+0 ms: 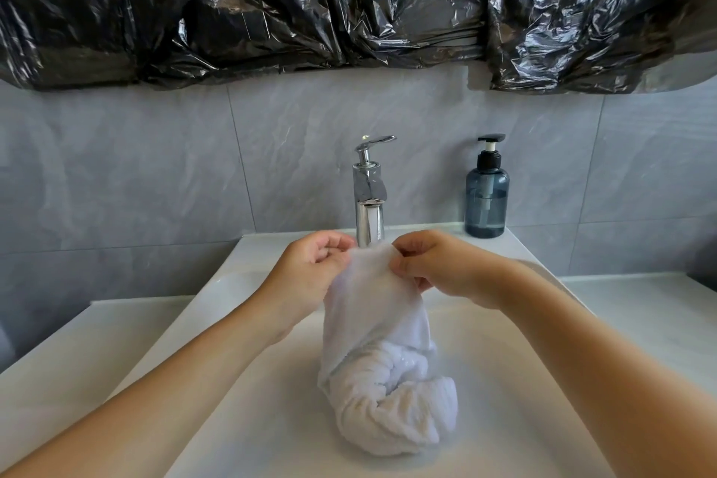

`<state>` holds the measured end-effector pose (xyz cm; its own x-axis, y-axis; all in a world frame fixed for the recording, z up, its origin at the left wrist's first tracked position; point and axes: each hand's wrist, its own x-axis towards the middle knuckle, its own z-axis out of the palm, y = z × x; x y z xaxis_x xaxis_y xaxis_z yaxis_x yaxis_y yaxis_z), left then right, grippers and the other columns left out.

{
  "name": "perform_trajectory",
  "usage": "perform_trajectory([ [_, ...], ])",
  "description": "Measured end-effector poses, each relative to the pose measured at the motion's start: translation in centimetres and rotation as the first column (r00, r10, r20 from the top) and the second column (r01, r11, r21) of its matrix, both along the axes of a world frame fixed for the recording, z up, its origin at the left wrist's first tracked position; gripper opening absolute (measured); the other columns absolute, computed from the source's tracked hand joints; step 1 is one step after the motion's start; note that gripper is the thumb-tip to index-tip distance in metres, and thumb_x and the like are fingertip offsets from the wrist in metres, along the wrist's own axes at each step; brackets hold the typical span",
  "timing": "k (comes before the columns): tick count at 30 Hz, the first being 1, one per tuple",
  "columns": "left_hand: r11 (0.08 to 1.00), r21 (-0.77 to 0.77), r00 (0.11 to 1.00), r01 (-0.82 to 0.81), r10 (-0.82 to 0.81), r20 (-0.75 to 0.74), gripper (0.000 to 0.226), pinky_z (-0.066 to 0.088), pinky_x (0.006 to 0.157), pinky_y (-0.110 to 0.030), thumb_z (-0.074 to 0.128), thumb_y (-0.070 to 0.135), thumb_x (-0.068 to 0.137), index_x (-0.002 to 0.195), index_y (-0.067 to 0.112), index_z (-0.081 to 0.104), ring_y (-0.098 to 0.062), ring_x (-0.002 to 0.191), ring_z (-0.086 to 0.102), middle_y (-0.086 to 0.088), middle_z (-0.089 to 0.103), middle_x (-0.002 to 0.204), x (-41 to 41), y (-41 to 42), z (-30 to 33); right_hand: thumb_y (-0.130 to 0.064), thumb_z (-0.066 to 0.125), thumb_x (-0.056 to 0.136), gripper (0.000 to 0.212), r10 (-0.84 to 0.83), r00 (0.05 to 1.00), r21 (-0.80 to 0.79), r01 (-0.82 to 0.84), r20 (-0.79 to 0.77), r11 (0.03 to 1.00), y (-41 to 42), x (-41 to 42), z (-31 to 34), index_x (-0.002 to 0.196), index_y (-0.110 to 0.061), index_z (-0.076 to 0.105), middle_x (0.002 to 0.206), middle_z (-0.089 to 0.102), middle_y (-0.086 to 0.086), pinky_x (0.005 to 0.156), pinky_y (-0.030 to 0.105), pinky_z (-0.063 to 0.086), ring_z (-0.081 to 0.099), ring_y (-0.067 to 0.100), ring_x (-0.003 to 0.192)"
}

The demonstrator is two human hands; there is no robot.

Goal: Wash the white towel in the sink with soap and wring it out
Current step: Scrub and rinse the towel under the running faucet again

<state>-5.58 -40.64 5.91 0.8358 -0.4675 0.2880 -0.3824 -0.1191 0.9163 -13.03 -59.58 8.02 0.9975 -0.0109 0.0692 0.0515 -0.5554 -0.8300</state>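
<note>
The white towel (382,357) hangs over the white sink (248,380), wet and bunched, with its twisted lower end resting on the basin floor. My left hand (306,272) and my right hand (438,268) both pinch the towel's top edge just in front of the chrome faucet (369,198). No water is seen running from the spout. A blue-grey soap pump bottle (487,194) stands on the sink's back right corner, apart from both hands.
A pale counter (640,307) flanks the basin on both sides. Grey marbled tiles (155,175) cover the wall behind. Crumpled black plastic sheeting (349,0) hangs across the wall above the faucet.
</note>
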Motion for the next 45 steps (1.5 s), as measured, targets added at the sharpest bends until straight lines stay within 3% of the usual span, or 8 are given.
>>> perform_trajectory([
  [11,1.000,0.006,0.995,0.016,-0.017,0.096,0.014,0.045,0.065,-0.018,0.061,0.007,0.097,0.099,0.019,0.067,-0.011,0.074,0.055,0.004,0.061,0.088,-0.2,0.1,-0.1,-0.008,0.053,0.095,0.014,-0.041,0.999,-0.055,0.039,-0.023,0.998,-0.3,0.2,-0.2,0.089,-0.009,0.066,0.087,0.063,0.009,0.091,0.049,0.052,0.057,0.023,0.080],
  [17,1.000,-0.003,0.997,0.015,-0.015,0.076,0.018,0.043,0.064,-0.018,0.062,-0.001,0.092,0.096,0.017,0.066,-0.013,0.074,0.053,0.003,0.058,0.082,-0.3,0.1,0.2,-0.014,0.057,0.096,0.024,-0.031,0.999,-0.070,0.033,0.036,0.997,-0.3,0.1,-0.1,0.095,-0.034,0.069,0.088,0.070,0.012,0.087,0.047,0.054,0.061,0.022,0.078],
  [21,0.997,0.076,0.999,0.013,-0.017,0.050,0.021,0.040,0.064,-0.018,0.064,-0.003,0.087,0.099,0.013,0.067,-0.014,0.076,0.048,-0.003,0.051,0.082,-0.1,0.3,0.3,-0.005,0.059,0.092,0.025,0.010,0.999,-0.151,-0.005,0.033,0.988,-0.2,-0.1,0.2,0.104,-0.023,0.072,0.095,0.071,0.017,0.088,0.045,0.053,0.061,0.020,0.077],
  [25,0.982,0.158,0.987,0.102,-0.119,0.105,0.015,0.036,0.060,-0.020,0.059,0.007,0.072,0.071,0.022,0.064,-0.011,0.068,0.046,0.002,0.054,0.072,-0.4,0.7,0.6,-0.003,0.060,0.087,0.027,0.032,0.999,-0.246,-0.030,0.003,0.969,0.0,-0.4,0.4,0.095,-0.027,0.071,0.088,0.070,0.002,0.074,0.019,0.051,0.058,0.010,0.077],
  [31,0.672,0.675,0.912,0.305,-0.410,-0.003,0.018,0.039,0.060,-0.022,0.053,0.016,0.064,0.069,0.027,0.066,-0.006,0.062,0.048,0.006,0.058,0.068,-0.8,1.7,1.2,-0.008,0.060,0.086,0.040,0.161,0.946,-0.250,-0.235,-0.281,0.939,0.7,-1.4,0.8,0.092,-0.043,0.077,0.103,0.070,-0.015,0.084,0.021,0.053,0.060,0.003,0.090],
  [35,0.554,0.774,0.906,0.306,-0.419,-0.058,0.021,0.040,0.062,-0.025,0.055,0.014,0.070,0.074,0.029,0.069,-0.005,0.062,0.048,0.010,0.058,0.071,-1.2,1.6,1.0,-0.010,0.062,0.088,0.036,0.181,0.911,-0.274,-0.294,-0.372,0.916,1.2,-1.7,0.9,0.100,-0.041,0.076,0.117,0.069,-0.014,0.097,0.029,0.052,0.059,0.008,0.110],
  [40,0.606,0.731,0.918,0.312,-0.391,-0.067,0.015,0.049,0.075,-0.039,0.058,0.031,0.062,0.070,0.030,0.071,-0.011,0.077,0.056,-0.005,0.065,0.091,-0.9,1.8,1.1,-0.008,0.068,0.086,0.031,0.145,0.927,-0.295,-0.254,-0.345,0.921,0.9,-1.3,0.4,0.108,-0.030,0.069,0.115,0.067,-0.005,0.095,0.030,0.052,0.061,0.014,0.105],
  [45,0.674,0.717,0.953,0.181,-0.300,0.041,0.013,0.045,0.063,-0.022,0.072,0.037,0.081,0.087,0.032,0.062,-0.005,0.069,0.054,0.013,0.063,0.087,-0.2,1.5,0.1,-0.020,0.067,0.087,0.037,0.068,0.921,-0.396,-0.230,-0.383,0.889,1.2,-1.2,0.3,0.123,-0.028,0.060,0.115,0.059,-0.008,0.105,0.034,0.043,0.054,0.016,0.113],
])
